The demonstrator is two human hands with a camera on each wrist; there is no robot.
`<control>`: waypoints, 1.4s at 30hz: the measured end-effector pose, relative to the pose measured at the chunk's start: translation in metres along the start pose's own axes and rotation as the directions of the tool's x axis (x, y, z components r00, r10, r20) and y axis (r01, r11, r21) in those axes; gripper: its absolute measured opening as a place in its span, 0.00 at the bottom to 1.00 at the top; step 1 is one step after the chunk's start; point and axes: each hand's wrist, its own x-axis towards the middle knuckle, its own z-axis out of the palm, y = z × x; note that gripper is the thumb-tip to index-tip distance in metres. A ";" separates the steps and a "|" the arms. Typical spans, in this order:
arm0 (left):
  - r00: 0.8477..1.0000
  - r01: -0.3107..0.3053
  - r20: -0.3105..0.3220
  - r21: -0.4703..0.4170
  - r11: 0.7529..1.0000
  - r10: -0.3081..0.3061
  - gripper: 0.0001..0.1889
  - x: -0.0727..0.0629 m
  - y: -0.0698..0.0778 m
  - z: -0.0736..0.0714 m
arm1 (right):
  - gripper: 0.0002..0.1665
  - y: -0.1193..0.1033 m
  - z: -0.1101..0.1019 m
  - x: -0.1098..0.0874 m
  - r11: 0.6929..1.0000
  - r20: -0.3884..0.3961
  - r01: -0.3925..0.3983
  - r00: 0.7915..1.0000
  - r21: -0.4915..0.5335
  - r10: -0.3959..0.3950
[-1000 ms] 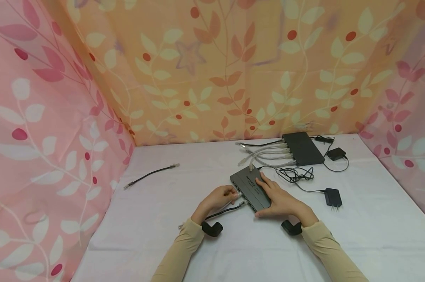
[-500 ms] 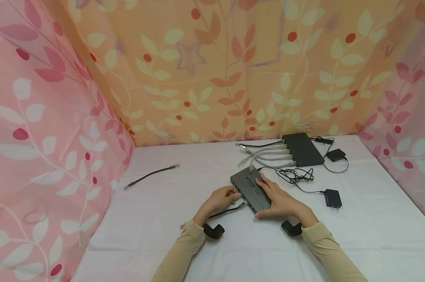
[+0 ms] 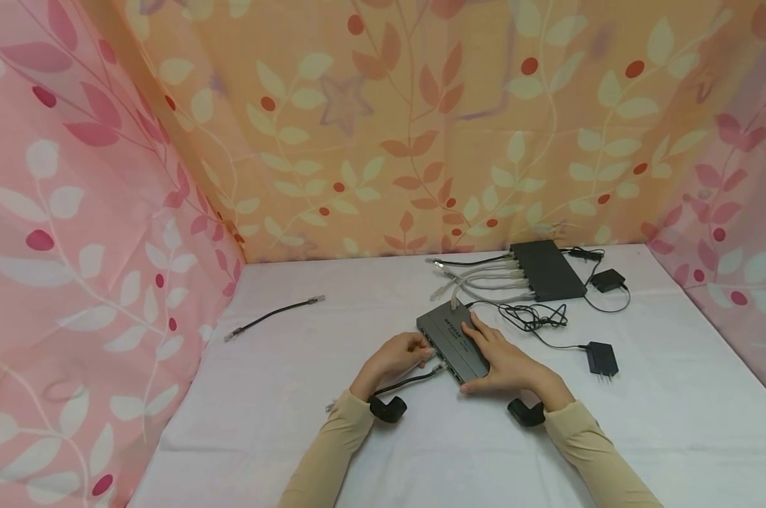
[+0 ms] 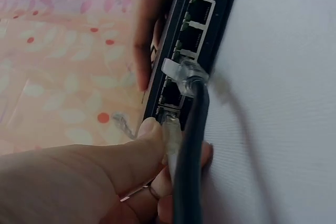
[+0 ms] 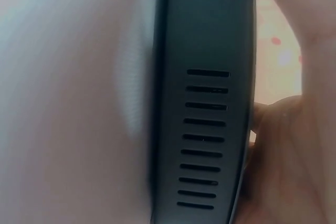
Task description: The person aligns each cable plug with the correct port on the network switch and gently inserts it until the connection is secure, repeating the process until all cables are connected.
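Observation:
A grey Netgear network switch (image 3: 435,324) lies at an angle near the middle of the table. My right hand (image 3: 502,358) grips its right side, fingers over the top and thumb at the near corner. In the right wrist view, the switch's vented side (image 5: 205,114) fills the middle. My left hand (image 3: 398,356) pinches a clear-ended network cable plug (image 4: 172,127) at a port in the row facing left. How deep the plug sits is hard to tell. Beside it, a black network cable (image 4: 191,150) has its clear plug (image 4: 188,73) in another port, and two more ports show open.
Behind the switch lies a larger black box (image 3: 548,269) with several grey cables (image 3: 491,275) and a black one. Power adapters (image 3: 602,359) and a coiled black cord (image 3: 535,317) lie to the right. A short black network cable (image 3: 274,317) lies alone at left.
My left wrist has shifted slightly to the right, while its fingers stay at the plug. The right hand and the switch hold their place.

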 end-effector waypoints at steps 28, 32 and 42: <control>0.999 -0.019 -0.038 0.023 1.000 0.020 0.08 0.002 -0.001 -0.006 | 0.71 0.005 0.001 0.000 1.000 -0.009 0.008 1.000 -0.007 -0.008; 0.998 -0.029 -0.052 -0.019 0.999 0.028 0.09 0.003 -0.006 -0.011 | 0.71 0.005 0.001 0.000 1.000 -0.015 0.014 1.000 -0.012 -0.014; 0.959 0.020 -0.282 -0.028 0.999 -0.027 0.08 0.005 -0.030 -0.034 | 0.70 0.004 0.000 -0.001 1.000 -0.014 0.023 1.000 -0.001 -0.023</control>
